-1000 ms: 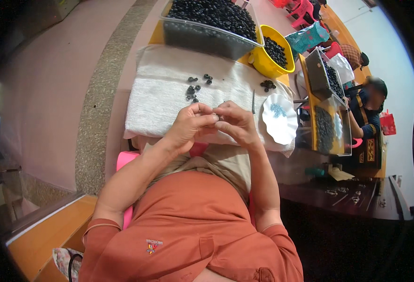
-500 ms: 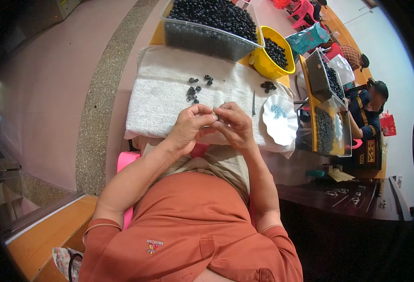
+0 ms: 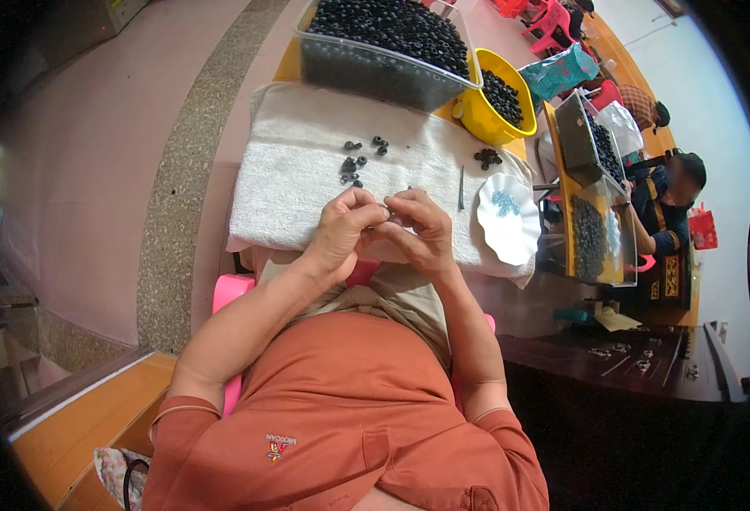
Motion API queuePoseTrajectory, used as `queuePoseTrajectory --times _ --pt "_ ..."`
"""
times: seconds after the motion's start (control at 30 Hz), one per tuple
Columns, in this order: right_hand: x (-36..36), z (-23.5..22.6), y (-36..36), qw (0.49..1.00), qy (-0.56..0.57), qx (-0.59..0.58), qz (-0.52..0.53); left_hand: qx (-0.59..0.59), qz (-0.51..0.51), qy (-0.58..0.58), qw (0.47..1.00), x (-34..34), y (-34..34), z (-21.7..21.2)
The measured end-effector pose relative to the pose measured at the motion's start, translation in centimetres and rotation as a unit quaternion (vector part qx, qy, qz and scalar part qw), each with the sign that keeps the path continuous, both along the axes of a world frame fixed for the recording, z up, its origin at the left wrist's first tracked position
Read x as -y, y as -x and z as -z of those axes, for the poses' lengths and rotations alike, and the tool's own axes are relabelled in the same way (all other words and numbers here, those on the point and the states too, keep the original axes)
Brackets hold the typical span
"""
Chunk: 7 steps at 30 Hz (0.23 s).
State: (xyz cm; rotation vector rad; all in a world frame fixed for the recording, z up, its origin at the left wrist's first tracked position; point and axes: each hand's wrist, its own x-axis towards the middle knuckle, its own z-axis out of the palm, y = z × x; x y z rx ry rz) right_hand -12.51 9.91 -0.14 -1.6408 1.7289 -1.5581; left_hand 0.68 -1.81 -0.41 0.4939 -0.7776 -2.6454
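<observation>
My left hand (image 3: 343, 232) and my right hand (image 3: 423, 232) meet at the fingertips above the near edge of a white towel (image 3: 290, 145). Both are closed in a pinch around something small and dark, mostly hidden by the fingers. Just beyond my left hand, several small black ring-shaped parts (image 3: 351, 163) lie loose on the towel. To the right of my right hand are a thin dark pointed tool (image 3: 461, 187) and a white scalloped dish (image 3: 520, 234) with small pale-blue pieces (image 3: 504, 203) in it. A small cluster of black parts (image 3: 487, 158) sits beyond the dish.
A clear plastic bin (image 3: 375, 72) full of black parts stands at the towel's far side, beside a yellow basket (image 3: 481, 119) with more. Farther right, a person (image 3: 669, 200) sits by other bins (image 3: 596, 230). A dark panel (image 3: 613, 358) lies at the right.
My right hand has shifted slightly left and its fingers have changed position a little. My left hand stays almost in place, and the fingertips are still together.
</observation>
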Motion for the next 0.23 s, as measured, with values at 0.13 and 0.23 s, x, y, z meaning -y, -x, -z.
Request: queuePoseTrajectory --times 0.13,0.23 --pt "0.17 -0.63 -0.22 0.992 0.014 -0.12 0.043 0.015 0.009 0.002 1.0 0.08 -0.17 -0.34" --pt "-0.07 -0.64 -0.44 0.983 -0.027 -0.162 0.078 0.026 0.015 0.022 0.999 0.04 -0.16 -0.37"
